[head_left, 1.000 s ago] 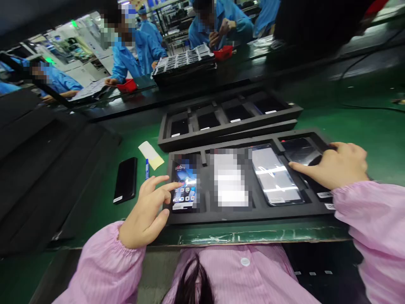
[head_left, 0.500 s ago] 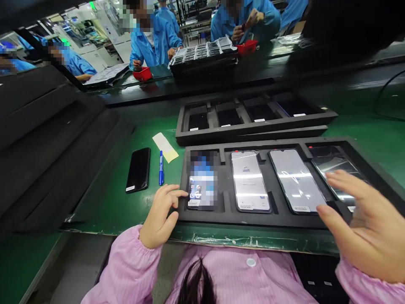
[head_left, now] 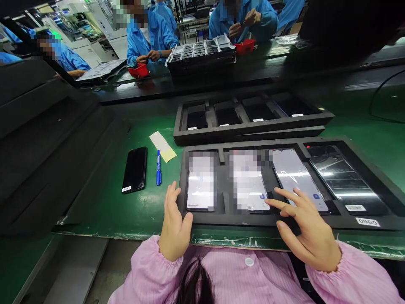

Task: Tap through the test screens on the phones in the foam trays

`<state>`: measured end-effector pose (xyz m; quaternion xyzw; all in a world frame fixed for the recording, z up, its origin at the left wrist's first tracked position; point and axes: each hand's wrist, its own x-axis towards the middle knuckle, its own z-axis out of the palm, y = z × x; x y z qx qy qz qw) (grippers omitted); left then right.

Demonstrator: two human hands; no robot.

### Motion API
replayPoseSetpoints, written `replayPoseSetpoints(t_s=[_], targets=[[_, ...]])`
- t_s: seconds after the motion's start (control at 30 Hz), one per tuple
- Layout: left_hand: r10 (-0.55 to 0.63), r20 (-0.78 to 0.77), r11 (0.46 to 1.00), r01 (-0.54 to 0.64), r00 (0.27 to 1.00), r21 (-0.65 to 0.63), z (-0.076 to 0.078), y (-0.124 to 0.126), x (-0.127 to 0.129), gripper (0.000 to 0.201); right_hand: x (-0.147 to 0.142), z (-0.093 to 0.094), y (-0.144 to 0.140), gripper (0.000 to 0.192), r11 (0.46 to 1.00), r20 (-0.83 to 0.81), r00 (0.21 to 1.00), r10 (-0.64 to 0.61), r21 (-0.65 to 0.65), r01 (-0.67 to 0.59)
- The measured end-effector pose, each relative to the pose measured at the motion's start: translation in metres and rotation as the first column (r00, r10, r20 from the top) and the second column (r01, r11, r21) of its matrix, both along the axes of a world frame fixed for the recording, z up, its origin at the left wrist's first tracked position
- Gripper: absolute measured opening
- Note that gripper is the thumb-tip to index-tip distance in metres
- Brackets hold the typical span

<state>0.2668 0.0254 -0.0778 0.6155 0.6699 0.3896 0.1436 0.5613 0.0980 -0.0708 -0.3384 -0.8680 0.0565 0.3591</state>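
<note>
Resting flat and open, your left hand (head_left: 174,226) touches the black tray (head_left: 226,219), and your open right hand (head_left: 305,230) taps a lit phone (head_left: 297,179).

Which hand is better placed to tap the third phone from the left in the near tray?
Right, probably. The right hand has fingers spread at the third phone's lower edge, while the left hand rests at the near tray's left edge beside the first phone.
</note>
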Motion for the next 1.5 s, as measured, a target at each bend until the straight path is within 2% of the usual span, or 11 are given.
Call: replayPoseSetpoints(t_s=[0.1, 0.2, 0.4, 0.57, 0.73, 0.87, 0.97, 1.07, 1.17, 1.3, 1.5], targets=[[-0.044, -0.29, 0.997, 0.062, 0.956, 0.055, 0.011, 0.001, 0.004, 0.036, -0.002, -0.002, 0.002, 0.015, 1.0, 0.125, 0.992, 0.003, -0.026, 0.0], [-0.136, -0.417, 0.986, 0.166, 0.899, 0.036, 0.019, 0.003, 0.009, 0.031, 0.002, -0.001, 0.0, 0.012, 0.999, 0.024, 1.0, 0.009, -0.037, -0.009], [-0.168, -0.476, 0.982, 0.189, 0.863, -0.004, 0.021, 0.007, 0.014, 0.03, 0.039, -0.004, -0.014, 0.013, 0.982, -0.312, 0.932, -0.182, -0.107, 0.155], [-0.162, -0.503, 0.983, 0.183, 0.849, -0.007, 0.025, 0.011, 0.017, 0.033, 0.072, -0.015, -0.023, 0.009, 0.947, -0.303, 0.901, -0.312, -0.181, 0.267], [-0.227, -0.557, 0.972, 0.216, 0.799, -0.088, 0.028, 0.018, 0.023, 0.034, 0.069, -0.014, -0.024, 0.01, 0.909, -0.345, 0.841, -0.417, -0.152, 0.389], [-0.143, -0.461, 0.983, 0.179, 0.876, 0.036, 0.021, 0.018, 0.014, 0.026, 0.061, -0.012, -0.015, 0.011, 0.916, -0.218, 0.889, -0.402, -0.086, 0.392], [-0.046, -0.326, 0.993, 0.08, 0.944, 0.089, 0.016, 0.013, 0.002, 0.025, 0.06, -0.013, -0.009, 0.005, 0.902, -0.093, 0.897, -0.431, -0.067, 0.427], [0.071, -0.173, 0.997, -0.076, 0.982, -0.022, 0.015, 0.009, -0.009, 0.034, 0.057, -0.013, -0.007, 0.005, 0.883, -0.073, 0.88, -0.469, -0.071, 0.465], [0.157, -0.025, 0.965, -0.158, 0.987, -0.209, 0.014, 0.008, -0.014, 0.047, 0.053, -0.015, -0.009, 0.006, 0.87, -0.258, 0.834, -0.487, -0.06, 0.49], [0.159, 0.111, 0.945, -0.119, 0.981, -0.303, 0.012, 0.011, -0.012, 0.058, 0.051, -0.017, -0.009, 0.007, 0.851, -0.397, 0.769, -0.501, -0.067, 0.521], [0.125, 0.135, 0.954, -0.081, 0.983, -0.289, 0.008, 0.009, -0.005, 0.061, 0.051, -0.016, -0.007, 0.006, 0.835, -0.335, 0.772, -0.54, -0.101, 0.541]])
